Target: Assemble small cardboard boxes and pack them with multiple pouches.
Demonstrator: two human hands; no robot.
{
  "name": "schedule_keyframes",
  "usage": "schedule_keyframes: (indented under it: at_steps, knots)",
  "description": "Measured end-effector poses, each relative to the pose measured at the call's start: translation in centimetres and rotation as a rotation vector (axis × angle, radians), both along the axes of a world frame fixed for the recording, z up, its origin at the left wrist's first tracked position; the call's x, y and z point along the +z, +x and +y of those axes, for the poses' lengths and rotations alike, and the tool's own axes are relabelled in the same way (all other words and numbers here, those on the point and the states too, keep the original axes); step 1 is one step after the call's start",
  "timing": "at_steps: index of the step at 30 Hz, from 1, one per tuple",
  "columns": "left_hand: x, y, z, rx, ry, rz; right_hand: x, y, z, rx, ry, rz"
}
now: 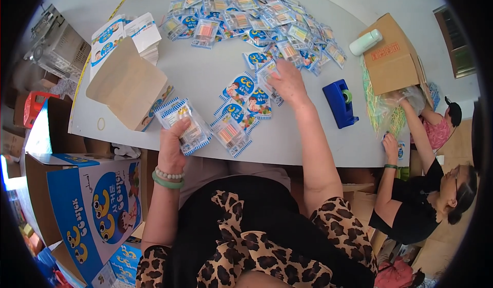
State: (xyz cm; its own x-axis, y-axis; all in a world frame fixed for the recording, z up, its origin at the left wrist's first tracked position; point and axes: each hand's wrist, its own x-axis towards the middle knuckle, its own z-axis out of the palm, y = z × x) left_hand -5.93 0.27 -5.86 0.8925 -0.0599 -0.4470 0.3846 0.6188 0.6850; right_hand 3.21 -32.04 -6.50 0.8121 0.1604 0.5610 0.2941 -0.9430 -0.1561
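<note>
My left hand point(174, 146), with beads and a green bangle at the wrist, is closed round a small bunch of blue-edged clear packets point(194, 135). Coloured sticks show through their windows. My right hand point(290, 85) reaches farther over the table, its fingers closed on the edge of another packet point(267, 76). Between and below the hands lie several loose packets point(239, 86), some with the printed blue side up. One loose packet point(232, 135) with reddish sticks rests right beside the held bunch. A large heap of packets point(239, 18) spreads over the far side.
An open small carton point(126, 90) stands left of my left hand, before stacked flat cartons point(146, 33). To the right are a blue tape dispenser point(339, 105), a cardboard box point(390, 67), a white bottle point(365, 42) and a co-worker's hand point(390, 146). A large printed box point(97, 206) stands lower left.
</note>
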Motion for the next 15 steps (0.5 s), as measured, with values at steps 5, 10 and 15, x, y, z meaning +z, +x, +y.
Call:
schedule_keyframes:
  at_steps: [5, 10, 15]
  knots:
    - [-0.5, 0.0, 0.2, -0.009, -0.019, -0.024, 3.1, -0.4, 1.5, -0.127, 0.096, 0.358]
    - [-0.1, -0.1, 0.5, -0.028, 0.024, -0.031, 4.8, -1.9, 0.3, -0.224, 0.792, 0.611]
    - [-0.5, 0.1, 0.4, -0.056, 0.012, -0.057, 1.1, -2.8, -0.6, -0.359, 0.471, 0.623]
